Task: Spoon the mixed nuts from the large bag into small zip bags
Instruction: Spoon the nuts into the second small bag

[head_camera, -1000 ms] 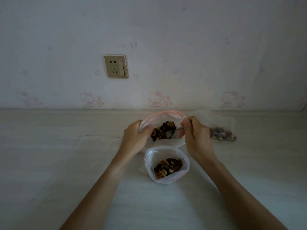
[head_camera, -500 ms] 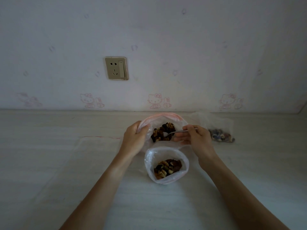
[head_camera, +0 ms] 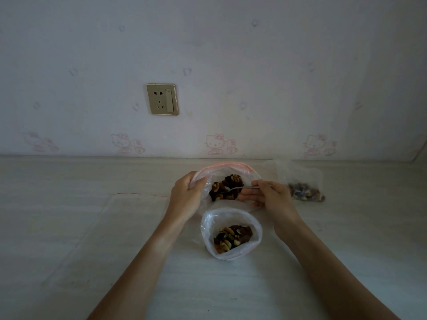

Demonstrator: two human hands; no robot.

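The large bag [head_camera: 227, 167] with a pink zip rim stands open near the wall, with mixed nuts [head_camera: 227, 187] inside. My left hand [head_camera: 186, 196] grips its left rim and holds the mouth open. My right hand [head_camera: 269, 196] pinches the handle of a metal spoon [head_camera: 241, 187] that lies level, its bowl among the nuts in the large bag. In front of it a small zip bag [head_camera: 231, 233] stands open and holds some nuts.
To the right of my right hand lies another small clear bag [head_camera: 305, 188] with nuts in its bottom. A flat empty clear bag [head_camera: 129, 218] rests on the pale table at the left. The wall with a socket [head_camera: 162, 99] is right behind.
My right hand has turned from reaching down into the large bag to holding the spoon level, and has shifted a little to the right. The left hand stays on the rim.
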